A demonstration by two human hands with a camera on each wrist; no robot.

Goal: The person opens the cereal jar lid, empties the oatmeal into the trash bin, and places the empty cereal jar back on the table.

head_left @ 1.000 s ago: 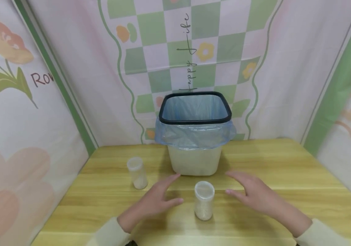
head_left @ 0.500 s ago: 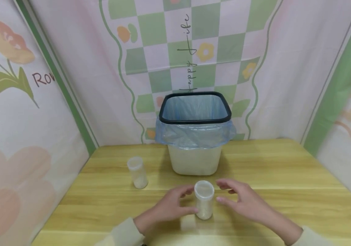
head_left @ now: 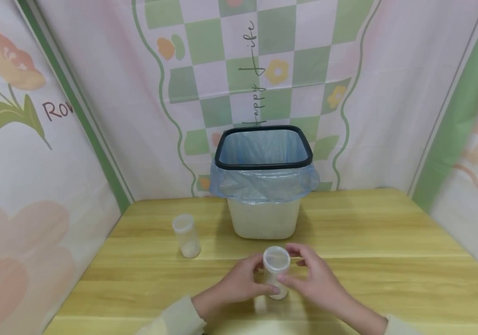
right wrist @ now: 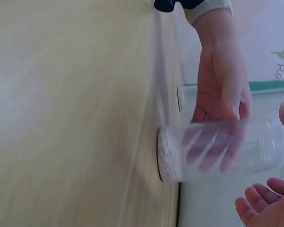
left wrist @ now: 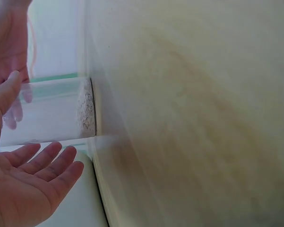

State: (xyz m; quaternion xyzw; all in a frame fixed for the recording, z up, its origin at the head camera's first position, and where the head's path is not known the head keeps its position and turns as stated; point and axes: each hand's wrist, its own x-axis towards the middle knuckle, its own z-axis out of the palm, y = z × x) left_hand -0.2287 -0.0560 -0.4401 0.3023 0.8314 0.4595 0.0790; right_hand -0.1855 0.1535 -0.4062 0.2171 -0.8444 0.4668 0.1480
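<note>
A clear plastic jar (head_left: 271,278) with a translucent lid stands upright on the table, a layer of whitish granules at its bottom. My left hand (head_left: 239,281) reaches round its left side, thumb in front and fingers behind. Those fingers look extended in the left wrist view, just beside the jar wall (left wrist: 52,111). On the other side, my right hand (head_left: 320,284) is spread around the upper part, thumb overlapping the jar below the lid. In the right wrist view, the right fingers (right wrist: 260,203) sit a little off the jar. A similar jar (head_left: 187,237) stands farther left.
Behind the jars stands a white bin (head_left: 264,218) lined with a blue plastic bag (head_left: 260,184) under a black rim. Patterned curtains (head_left: 205,83) enclose the back and sides of the wooden table (head_left: 368,232).
Both hands have moved inward from either side to around the near jar, the right one going left and the left one going right. The jars and the bin stay in place.
</note>
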